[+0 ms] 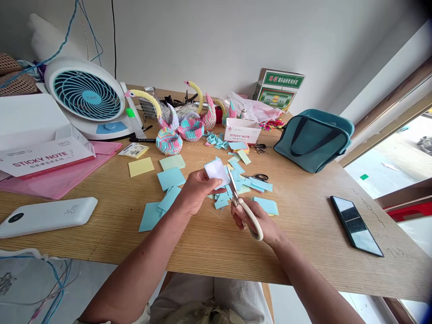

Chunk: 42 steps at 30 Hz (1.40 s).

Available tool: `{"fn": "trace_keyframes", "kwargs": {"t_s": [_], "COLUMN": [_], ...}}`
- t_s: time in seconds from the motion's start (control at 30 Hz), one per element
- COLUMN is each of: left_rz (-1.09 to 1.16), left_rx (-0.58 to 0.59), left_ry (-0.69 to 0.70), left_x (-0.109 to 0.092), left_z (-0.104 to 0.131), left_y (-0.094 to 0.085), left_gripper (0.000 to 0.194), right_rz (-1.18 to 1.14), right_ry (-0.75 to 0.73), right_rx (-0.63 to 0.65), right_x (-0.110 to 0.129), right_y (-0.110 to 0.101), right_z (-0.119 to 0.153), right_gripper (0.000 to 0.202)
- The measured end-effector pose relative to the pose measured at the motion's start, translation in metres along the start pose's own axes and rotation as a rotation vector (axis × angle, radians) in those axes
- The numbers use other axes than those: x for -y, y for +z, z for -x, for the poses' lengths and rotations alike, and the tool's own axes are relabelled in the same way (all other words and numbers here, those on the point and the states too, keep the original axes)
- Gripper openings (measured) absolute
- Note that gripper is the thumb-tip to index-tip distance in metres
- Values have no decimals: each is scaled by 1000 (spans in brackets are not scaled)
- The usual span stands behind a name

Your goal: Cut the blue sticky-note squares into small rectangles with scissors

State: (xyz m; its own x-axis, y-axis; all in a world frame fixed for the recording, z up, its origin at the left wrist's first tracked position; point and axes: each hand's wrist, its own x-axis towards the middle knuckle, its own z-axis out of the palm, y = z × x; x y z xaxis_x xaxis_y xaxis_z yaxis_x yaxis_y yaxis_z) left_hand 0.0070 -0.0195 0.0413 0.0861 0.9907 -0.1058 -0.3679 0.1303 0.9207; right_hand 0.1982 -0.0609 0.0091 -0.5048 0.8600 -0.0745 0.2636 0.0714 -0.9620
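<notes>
My left hand pinches a small pale lilac paper square between thumb and fingers, above the middle of the table. Held in my right hand is a pair of scissors with cream handles. Its blades point up and away, close against the paper's right edge; whether they touch it I cannot tell. Beneath both hands lie many cut blue paper pieces in a loose heap. Uncut-looking blue sheets are spread left of my left hand. A second, black-handled pair of scissors lies partly under the pieces.
Folded-paper swans stand at the back centre, beside a sticky note box. A fan, a larger box and a white power bank occupy the left. On the right are a teal bag and a phone.
</notes>
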Motion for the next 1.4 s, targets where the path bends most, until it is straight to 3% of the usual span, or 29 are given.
{"fn": "trace_keyframes", "kwargs": {"t_s": [0.63, 0.9, 1.4], "left_rz": [-7, -4, -15], "left_rx": [26, 31, 46], "left_ry": [-8, -4, -1], "left_x": [-3, -3, -2], "left_z": [3, 2, 1], "left_y": [0, -1, -3], "left_gripper": [29, 28, 29], "right_rz": [-78, -126, -69], "right_ry": [-2, 63, 64], "right_rx": [-57, -70, -102], "right_x": [0, 1, 1], "right_y": [7, 8, 11], "right_z": [1, 1, 2], "right_gripper": [54, 57, 56]}}
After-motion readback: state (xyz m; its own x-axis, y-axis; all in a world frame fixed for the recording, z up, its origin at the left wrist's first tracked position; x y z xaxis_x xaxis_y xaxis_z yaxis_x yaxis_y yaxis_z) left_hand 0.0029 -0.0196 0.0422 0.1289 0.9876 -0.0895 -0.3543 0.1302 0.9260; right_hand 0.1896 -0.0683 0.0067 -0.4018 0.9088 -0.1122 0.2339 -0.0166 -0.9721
